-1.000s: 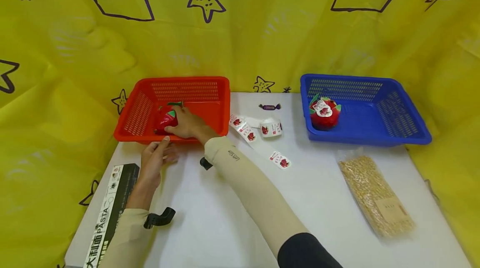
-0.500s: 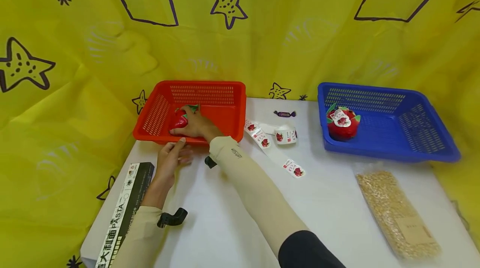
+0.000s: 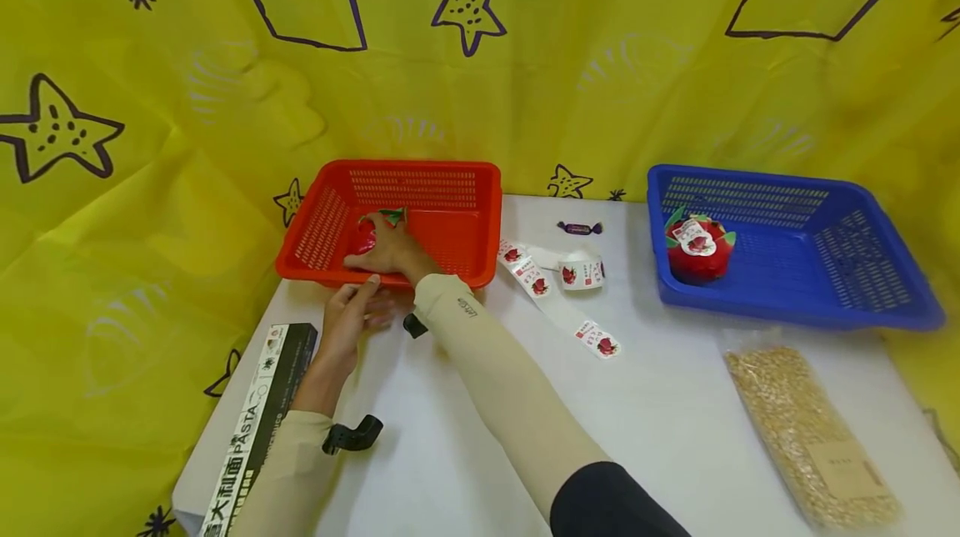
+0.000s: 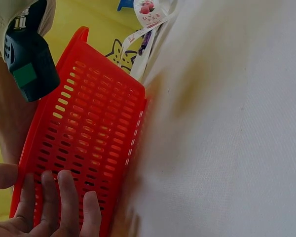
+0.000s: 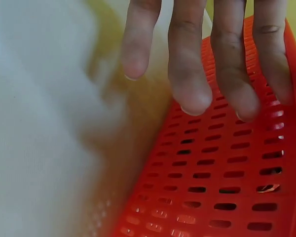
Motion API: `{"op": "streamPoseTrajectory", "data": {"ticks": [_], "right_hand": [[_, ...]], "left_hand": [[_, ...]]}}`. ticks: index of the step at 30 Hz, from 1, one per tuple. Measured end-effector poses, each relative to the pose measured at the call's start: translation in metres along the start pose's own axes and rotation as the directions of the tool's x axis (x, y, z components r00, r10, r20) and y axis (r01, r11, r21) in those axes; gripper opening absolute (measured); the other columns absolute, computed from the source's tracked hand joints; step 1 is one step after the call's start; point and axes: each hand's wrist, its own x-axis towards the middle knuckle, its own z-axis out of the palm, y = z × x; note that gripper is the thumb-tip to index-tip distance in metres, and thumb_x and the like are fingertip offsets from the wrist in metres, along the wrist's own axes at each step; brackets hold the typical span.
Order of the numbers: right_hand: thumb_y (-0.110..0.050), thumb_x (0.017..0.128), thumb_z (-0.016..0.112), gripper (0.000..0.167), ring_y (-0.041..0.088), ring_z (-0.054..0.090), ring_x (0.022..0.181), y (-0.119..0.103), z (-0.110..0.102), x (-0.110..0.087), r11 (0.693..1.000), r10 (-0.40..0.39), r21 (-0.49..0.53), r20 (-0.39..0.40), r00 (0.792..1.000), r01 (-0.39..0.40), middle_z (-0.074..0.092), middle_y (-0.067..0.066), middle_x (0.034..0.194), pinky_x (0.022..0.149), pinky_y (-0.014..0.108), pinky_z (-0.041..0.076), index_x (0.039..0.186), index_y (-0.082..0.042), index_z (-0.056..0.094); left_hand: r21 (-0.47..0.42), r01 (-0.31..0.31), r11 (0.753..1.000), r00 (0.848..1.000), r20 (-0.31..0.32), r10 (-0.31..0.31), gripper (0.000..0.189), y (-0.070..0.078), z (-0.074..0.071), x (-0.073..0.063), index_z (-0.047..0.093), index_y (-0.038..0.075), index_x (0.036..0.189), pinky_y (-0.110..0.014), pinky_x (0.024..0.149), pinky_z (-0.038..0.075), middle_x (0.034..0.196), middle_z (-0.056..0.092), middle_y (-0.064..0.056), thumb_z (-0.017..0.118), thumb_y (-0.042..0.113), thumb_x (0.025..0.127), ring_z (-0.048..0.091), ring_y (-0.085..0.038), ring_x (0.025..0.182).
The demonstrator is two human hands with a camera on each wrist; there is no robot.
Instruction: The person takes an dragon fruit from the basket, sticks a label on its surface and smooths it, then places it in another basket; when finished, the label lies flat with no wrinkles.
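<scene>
In the head view, a red dragon fruit (image 3: 365,238) with green tips lies in the front left of a red plastic basket (image 3: 450,247). My right hand (image 3: 390,247) reaches over the front rim and holds the fruit, thumb at its front and fingers around its far side. The hand covers much of it. My left hand (image 3: 347,322) is at the basket's front wall. In the left wrist view its fingers (image 4: 68,200) are spread and fairly straight before the perforated wall, thumb near the rim. In the right wrist view several fingers (image 5: 187,81) hang before the same wall.
A blue basket (image 3: 772,266) at right holds another dragon fruit (image 3: 711,260) with stickers. Between the baskets lie a sticker roll (image 3: 582,273), its unrolled strip, and a wrapped candy (image 3: 580,228). A pasta box (image 3: 258,420) lies front left, a bag of grain (image 3: 798,412) front right.
My right hand has moved left and further around the dragon fruit, covering more of it. The left hand stays at the front wall. The head view has shifted, so everything appears further right.
</scene>
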Motion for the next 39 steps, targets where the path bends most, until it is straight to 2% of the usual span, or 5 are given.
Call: {"op": "streamPoseTrajectory", "data": {"ticks": [7,15,22,34,39], "right_hand": [[-0.055,0.087,0.083,0.076,0.031,0.066,0.107,0.005,-0.004,-0.006,1.000,0.016,-0.006,-0.054,0.998,-0.016,0.055,0.018,0.139,0.086,0.037,0.057,0.144,-0.025,0.042],[-0.054,0.086,0.084,0.073,0.029,0.065,0.101,0.013,-0.008,-0.012,0.998,0.022,-0.053,-0.082,0.996,-0.026,0.055,0.016,0.142,0.085,0.035,0.056,0.142,-0.027,0.045],[-0.056,0.084,0.083,0.078,0.025,0.063,0.091,0.021,-0.019,-0.016,0.994,-0.025,-0.109,-0.092,0.995,0.015,0.059,0.010,0.131,0.077,0.033,0.055,0.143,-0.027,0.042],[-0.069,0.080,0.080,0.093,0.024,0.063,0.111,0.022,-0.054,-0.032,0.976,-0.081,-0.209,-0.127,0.989,0.053,0.057,0.007,0.135,0.088,0.038,0.057,0.153,-0.032,0.034],[-0.069,0.080,0.080,0.094,0.023,0.061,0.117,0.024,-0.067,-0.050,0.977,-0.138,-0.184,-0.158,0.978,0.108,0.061,0.007,0.135,0.086,0.038,0.059,0.153,-0.032,0.034]], "left_hand": [[-0.006,-0.007,1.000,1.000,0.010,0.007,0.037,-0.004,0.007,0.000,0.059,0.000,0.124,-0.038,0.079,0.066,0.095,0.078,0.002,0.060,0.034,0.110,0.078,-0.016,0.082],[-0.007,-0.002,1.000,1.000,0.022,0.002,0.038,-0.008,0.012,-0.004,0.060,0.000,0.124,-0.039,0.080,0.066,0.094,0.078,0.004,0.060,0.035,0.109,0.079,-0.018,0.084],[-0.018,0.001,1.000,1.000,0.029,-0.001,0.038,-0.006,0.011,-0.006,0.058,0.000,0.124,-0.038,0.081,0.065,0.097,0.078,0.002,0.060,0.035,0.110,0.079,-0.019,0.086],[0.003,0.015,1.000,0.999,0.039,-0.015,0.039,0.000,0.003,-0.003,0.058,0.003,0.125,-0.033,0.079,0.065,0.095,0.077,0.004,0.060,0.038,0.109,0.079,-0.016,0.083],[0.001,0.016,1.000,0.999,0.038,-0.017,0.039,0.002,-0.001,-0.001,0.057,0.004,0.124,-0.034,0.080,0.065,0.099,0.076,0.005,0.061,0.039,0.109,0.078,-0.017,0.086]]}}
